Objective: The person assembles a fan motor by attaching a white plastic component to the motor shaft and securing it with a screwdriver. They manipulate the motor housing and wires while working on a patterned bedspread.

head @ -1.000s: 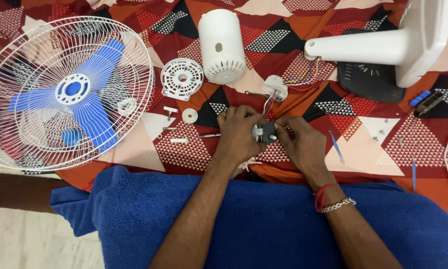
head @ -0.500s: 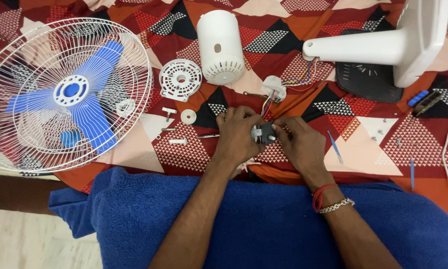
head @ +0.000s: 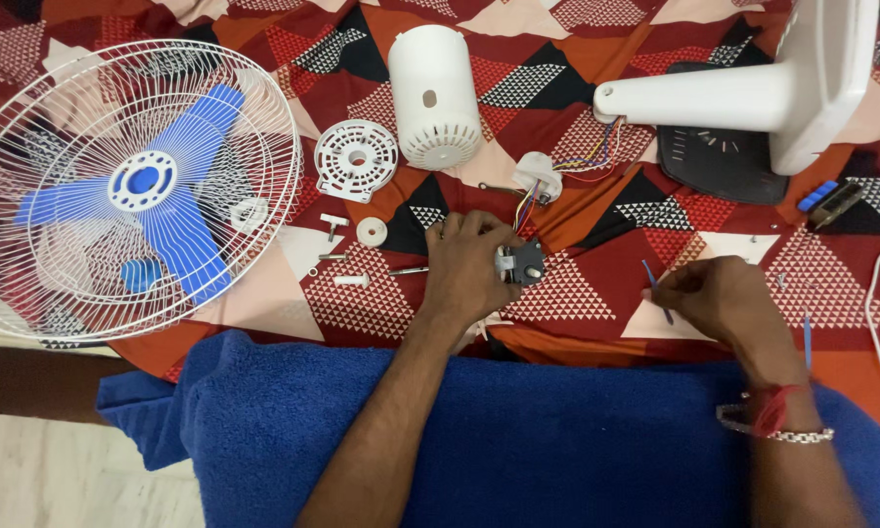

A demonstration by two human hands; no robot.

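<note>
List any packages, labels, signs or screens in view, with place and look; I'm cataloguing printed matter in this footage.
None of these shows: no package, label, sign or screen.
The left hand holds a small grey part trailing coloured wires.
The right hand reaches a thin blue tool on the patterned cloth.

My left hand (head: 467, 266) covers most of the small grey motor part (head: 524, 262), so its left side is hidden. My right hand (head: 709, 298) hides the lower end of the thin blue tool (head: 654, 284). The white fan stand (head: 782, 83) runs off the top edge. The tiny screws (head: 782, 279) are too small to tell apart.
</note>
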